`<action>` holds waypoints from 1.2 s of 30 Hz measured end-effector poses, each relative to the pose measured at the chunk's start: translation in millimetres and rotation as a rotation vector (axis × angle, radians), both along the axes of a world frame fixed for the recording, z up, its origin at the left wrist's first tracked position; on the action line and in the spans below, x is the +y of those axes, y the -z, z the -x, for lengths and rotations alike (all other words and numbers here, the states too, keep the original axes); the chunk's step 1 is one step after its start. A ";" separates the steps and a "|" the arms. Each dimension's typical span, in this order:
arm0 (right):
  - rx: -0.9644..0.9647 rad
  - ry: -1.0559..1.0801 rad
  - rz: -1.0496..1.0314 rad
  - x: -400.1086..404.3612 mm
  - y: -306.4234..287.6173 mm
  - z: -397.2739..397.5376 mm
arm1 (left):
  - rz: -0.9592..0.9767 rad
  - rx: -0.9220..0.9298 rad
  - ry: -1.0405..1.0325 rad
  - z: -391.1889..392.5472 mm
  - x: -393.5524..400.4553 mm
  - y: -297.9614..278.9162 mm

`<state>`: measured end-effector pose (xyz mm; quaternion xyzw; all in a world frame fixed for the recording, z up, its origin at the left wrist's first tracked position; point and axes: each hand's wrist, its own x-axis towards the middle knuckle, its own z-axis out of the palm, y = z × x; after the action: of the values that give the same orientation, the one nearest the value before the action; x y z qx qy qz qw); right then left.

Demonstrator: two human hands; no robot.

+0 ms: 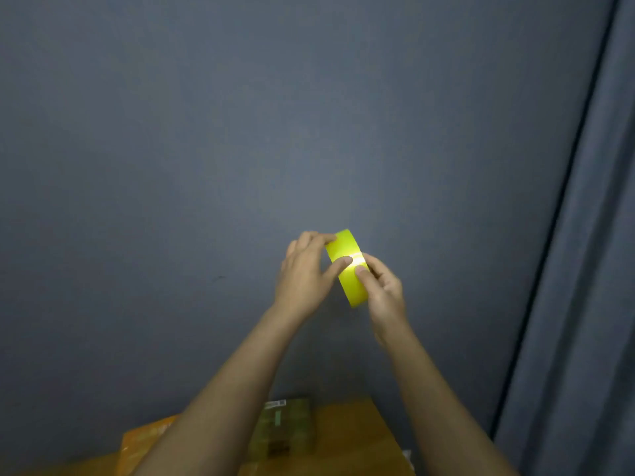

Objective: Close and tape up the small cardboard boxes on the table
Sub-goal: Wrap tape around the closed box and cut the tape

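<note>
Bright yellow tape roll pinched by both the left hand and right hand, above a taped brown cardboard box, contents unseen.

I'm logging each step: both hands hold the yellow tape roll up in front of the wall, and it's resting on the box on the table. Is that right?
Not quite. The head view shows both the left hand and right hand holding the yellow tape roll up before the wall, well above the box on the table, not resting on it.
</note>
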<state>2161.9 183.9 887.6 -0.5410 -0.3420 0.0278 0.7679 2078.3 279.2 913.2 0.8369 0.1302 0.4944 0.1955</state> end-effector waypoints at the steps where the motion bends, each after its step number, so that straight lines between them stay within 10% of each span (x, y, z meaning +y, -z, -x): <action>1: -0.031 0.006 0.014 -0.5 -1.2 0.6 | 0.036 0.020 0.016 0.6 4.4 -4.7; 36: -0.290 0.243 0.157 -5.4 12.2 3.0 | 0.191 0.135 0.056 -3.0 4.8 0.2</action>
<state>2158.9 178.4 875.4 -0.6348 -0.3779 -0.1168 0.6638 2081.4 284.1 913.0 0.8492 0.1660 0.4166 0.2788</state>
